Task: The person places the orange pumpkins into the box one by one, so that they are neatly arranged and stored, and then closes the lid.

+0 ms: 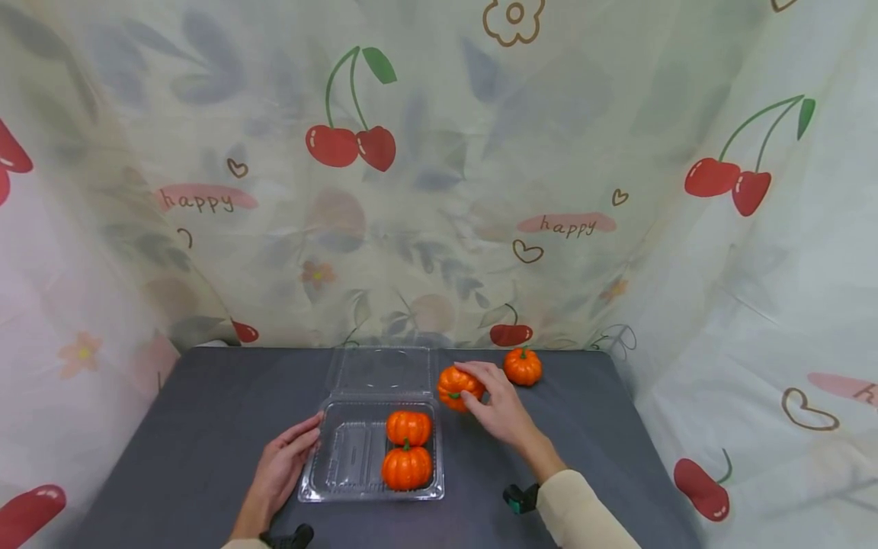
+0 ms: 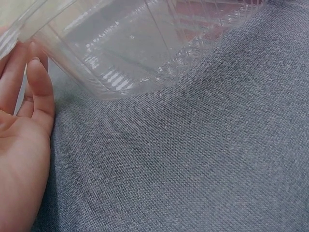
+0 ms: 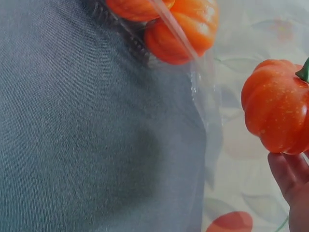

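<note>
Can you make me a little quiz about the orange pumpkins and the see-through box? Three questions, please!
1. How many orange pumpkins sit inside the clear box?
2. True or false: the right hand is holding a pumpkin.
3. Where is the box's lid?
A) closed over the pumpkins
B) open, at the box's far side
C) underneath the box

Key: 1. Two. 2. True. 3. B.

Cream sleeves [image 1: 583, 511], black wrist cameras [image 1: 520, 499]
</note>
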A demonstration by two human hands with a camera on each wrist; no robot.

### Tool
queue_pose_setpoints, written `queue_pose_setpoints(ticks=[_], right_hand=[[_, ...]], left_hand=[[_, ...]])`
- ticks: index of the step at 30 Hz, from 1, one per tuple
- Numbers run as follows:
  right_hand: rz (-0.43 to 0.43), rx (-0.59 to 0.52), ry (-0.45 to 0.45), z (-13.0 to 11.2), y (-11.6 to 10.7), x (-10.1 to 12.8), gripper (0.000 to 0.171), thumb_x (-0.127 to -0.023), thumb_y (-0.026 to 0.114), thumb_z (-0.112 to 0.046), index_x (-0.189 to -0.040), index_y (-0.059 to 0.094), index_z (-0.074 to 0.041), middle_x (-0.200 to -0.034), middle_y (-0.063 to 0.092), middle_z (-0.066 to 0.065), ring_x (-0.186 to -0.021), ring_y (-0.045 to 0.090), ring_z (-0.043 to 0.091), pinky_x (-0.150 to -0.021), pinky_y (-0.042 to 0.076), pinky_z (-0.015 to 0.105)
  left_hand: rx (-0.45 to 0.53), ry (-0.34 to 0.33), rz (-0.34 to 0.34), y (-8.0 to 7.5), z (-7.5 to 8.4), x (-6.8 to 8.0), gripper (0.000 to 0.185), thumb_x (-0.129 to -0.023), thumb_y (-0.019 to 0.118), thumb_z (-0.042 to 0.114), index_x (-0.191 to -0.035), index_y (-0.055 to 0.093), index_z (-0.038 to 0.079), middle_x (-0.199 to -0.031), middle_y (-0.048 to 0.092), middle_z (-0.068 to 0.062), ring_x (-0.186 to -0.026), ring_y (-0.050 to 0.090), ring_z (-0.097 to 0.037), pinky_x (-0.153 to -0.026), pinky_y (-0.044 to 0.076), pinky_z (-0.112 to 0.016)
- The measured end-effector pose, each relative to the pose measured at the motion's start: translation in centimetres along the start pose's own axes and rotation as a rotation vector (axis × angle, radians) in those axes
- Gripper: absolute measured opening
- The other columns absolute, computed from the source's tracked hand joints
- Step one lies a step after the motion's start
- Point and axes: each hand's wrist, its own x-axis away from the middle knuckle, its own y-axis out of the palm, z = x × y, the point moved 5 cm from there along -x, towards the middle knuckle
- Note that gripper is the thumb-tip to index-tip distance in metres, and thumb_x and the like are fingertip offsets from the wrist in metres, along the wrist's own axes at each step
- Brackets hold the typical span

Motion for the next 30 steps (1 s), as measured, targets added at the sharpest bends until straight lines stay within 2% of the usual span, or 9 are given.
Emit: queue_pose_setpoints(ticks=[5,11,15,22,27,30], right_hand=[[0.002,0.009,-0.04,-0.7,0.4,-0.3,0.047,-0.089,0.066,-0.021,-0.133,0.054,-0.032,-0.131,0.052,-0.008,-0.116,0.05,0.013,-0.09,0.05,0.038],[-0.008,0.009,-0.083,-1.7,0.8,-0.8,0.047,-0.088,0.067,-0.02,-0.132,0.055,-0.029,-0.132,0.052,-0.006,-0.114,0.05,0.013,-0.082,0.053,0.027],[-0.03,-0.006,-0.104,-2.5,1.0,-1.0,0.046,-0.088,0.067,-0.022,-0.132,0.054,-0.028,-0.134,0.05,-0.005,-0.114,0.051,0.012,-0.081,0.053,0.023],[-0.034,-0.02,-0.146,-3.9,1.2,-1.6,0.05,-0.087,0.07,-0.024,-0.134,0.052,-0.022,-0.132,0.051,-0.002,-0.111,0.054,0.013,-0.082,0.054,0.025],[-0.058,-0.034,-0.128,-4.6,1.6,-2.0,0.056,-0.086,0.072,-0.028,-0.135,0.048,-0.019,-0.13,0.051,-0.004,-0.107,0.053,0.009,-0.084,0.055,0.027],[-0.067,-0.023,-0.147,-5.0,2.1,-2.1,0.056,-0.085,0.072,-0.028,-0.134,0.048,-0.018,-0.131,0.051,-0.003,-0.109,0.051,0.011,-0.086,0.053,0.03]], left_hand=[[-0.017,-0.004,0.009,0.0,0.1,0.0,0.057,-0.081,0.075,0.017,-0.134,0.055,0.008,-0.113,0.069,0.02,-0.11,0.061,0.004,-0.09,0.052,-0.019],[-0.013,-0.002,0.002,0.1,0.1,0.0,0.056,-0.081,0.074,0.017,-0.133,0.056,0.009,-0.114,0.068,0.02,-0.11,0.061,0.004,-0.091,0.052,-0.019],[-0.005,0.0,-0.006,0.0,0.2,0.2,0.054,-0.082,0.073,0.017,-0.133,0.056,0.009,-0.116,0.068,0.019,-0.111,0.06,0.004,-0.091,0.051,-0.019],[-0.006,0.001,-0.01,0.2,0.1,0.2,0.055,-0.082,0.074,0.017,-0.133,0.056,0.009,-0.115,0.068,0.019,-0.111,0.06,0.004,-0.091,0.052,-0.019],[-0.015,-0.001,0.005,0.1,0.1,0.1,0.053,-0.083,0.073,0.016,-0.133,0.056,0.009,-0.115,0.068,0.019,-0.111,0.06,0.004,-0.091,0.052,-0.019],[-0.024,-0.004,0.017,0.0,0.1,0.1,0.051,-0.084,0.072,0.015,-0.132,0.057,0.01,-0.115,0.068,0.019,-0.111,0.06,0.004,-0.091,0.052,-0.019]])
